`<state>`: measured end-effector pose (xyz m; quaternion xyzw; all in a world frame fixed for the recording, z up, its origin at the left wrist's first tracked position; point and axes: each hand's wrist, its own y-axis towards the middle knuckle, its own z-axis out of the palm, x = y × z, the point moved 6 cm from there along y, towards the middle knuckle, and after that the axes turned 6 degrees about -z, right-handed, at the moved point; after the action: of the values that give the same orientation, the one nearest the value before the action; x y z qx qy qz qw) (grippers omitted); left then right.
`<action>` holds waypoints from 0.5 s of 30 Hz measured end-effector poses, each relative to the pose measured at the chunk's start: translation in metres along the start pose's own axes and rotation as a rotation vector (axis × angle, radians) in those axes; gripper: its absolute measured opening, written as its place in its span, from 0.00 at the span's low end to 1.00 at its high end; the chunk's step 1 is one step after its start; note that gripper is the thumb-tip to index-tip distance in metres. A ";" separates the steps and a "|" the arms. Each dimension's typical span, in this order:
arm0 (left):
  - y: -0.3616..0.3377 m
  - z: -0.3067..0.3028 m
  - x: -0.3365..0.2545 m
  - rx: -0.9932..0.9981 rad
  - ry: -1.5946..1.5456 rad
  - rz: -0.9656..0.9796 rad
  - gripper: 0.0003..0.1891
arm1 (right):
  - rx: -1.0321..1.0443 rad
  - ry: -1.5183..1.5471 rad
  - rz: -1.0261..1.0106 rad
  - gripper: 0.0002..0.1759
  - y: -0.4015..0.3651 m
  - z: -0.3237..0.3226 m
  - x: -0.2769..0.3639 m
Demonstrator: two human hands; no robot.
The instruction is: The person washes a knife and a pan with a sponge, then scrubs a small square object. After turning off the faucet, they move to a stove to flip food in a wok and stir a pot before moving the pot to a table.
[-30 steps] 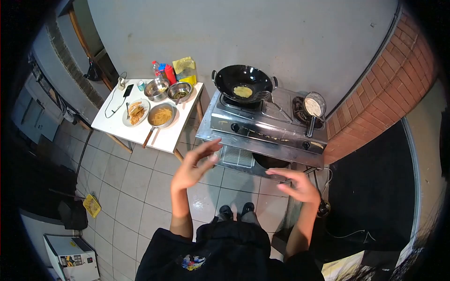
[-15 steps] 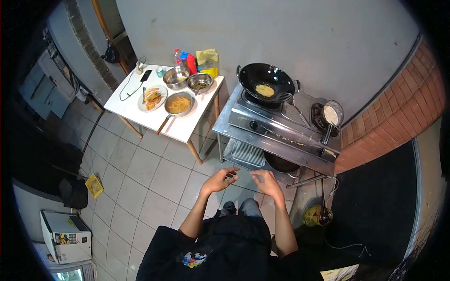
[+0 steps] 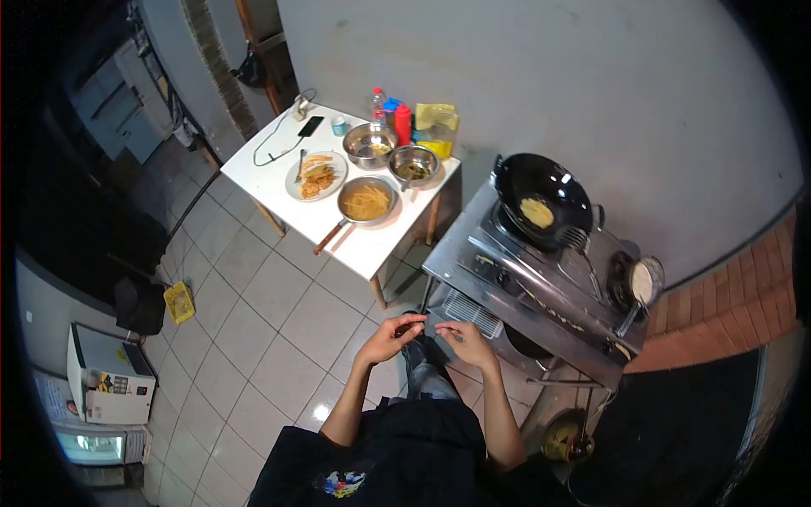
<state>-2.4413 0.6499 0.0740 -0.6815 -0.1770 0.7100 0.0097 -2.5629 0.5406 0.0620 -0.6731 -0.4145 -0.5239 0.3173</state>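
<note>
My left hand (image 3: 389, 340) and my right hand (image 3: 467, 344) hover in front of my body, fingertips pointing toward each other with a small gap between. Both are empty, with loosely bent fingers. The metal gas stove (image 3: 541, 291) stands nearest, ahead and to the right. On its left burner rests a black wok (image 3: 568, 186) with a flat yellow piece of food (image 3: 536, 213) in it. A slotted spatula (image 3: 575, 241) leans its head at the wok's rim. Beside the right burner sits a small pan (image 3: 644, 283) of pale batter.
A white table (image 3: 262, 188) on the left bears a plate (image 3: 294, 188) of fried food, a pan (image 3: 366, 203) of pale strips, steel bowls (image 3: 369, 139), a phone (image 3: 311, 127) and bottles. Under the stove lies a wire rack (image 3: 470, 314). A yellow basket (image 3: 179, 302) sits on the floor.
My view has turned left, so the table and stove appear shifted right and lower. My hands have come slightly closer together, and one leg has stepped forward.
</note>
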 end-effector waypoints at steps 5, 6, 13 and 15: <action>0.030 -0.053 -0.003 -0.106 0.005 -0.068 0.17 | 0.068 0.051 -0.029 0.11 0.083 0.005 -0.023; 0.040 -0.066 -0.002 -0.126 0.008 -0.070 0.17 | 0.085 0.058 -0.039 0.11 0.103 0.005 -0.028; 0.086 -0.146 -0.025 -0.347 0.229 -0.128 0.16 | 0.119 0.093 -0.025 0.10 0.207 0.004 -0.041; 0.092 -0.164 -0.023 -0.418 0.246 -0.135 0.16 | 0.139 0.097 0.005 0.10 0.224 0.007 -0.048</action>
<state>-2.2592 0.5973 0.0702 -0.7365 -0.3627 0.5676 -0.0624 -2.3655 0.4335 0.0155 -0.6242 -0.4323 -0.5253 0.3842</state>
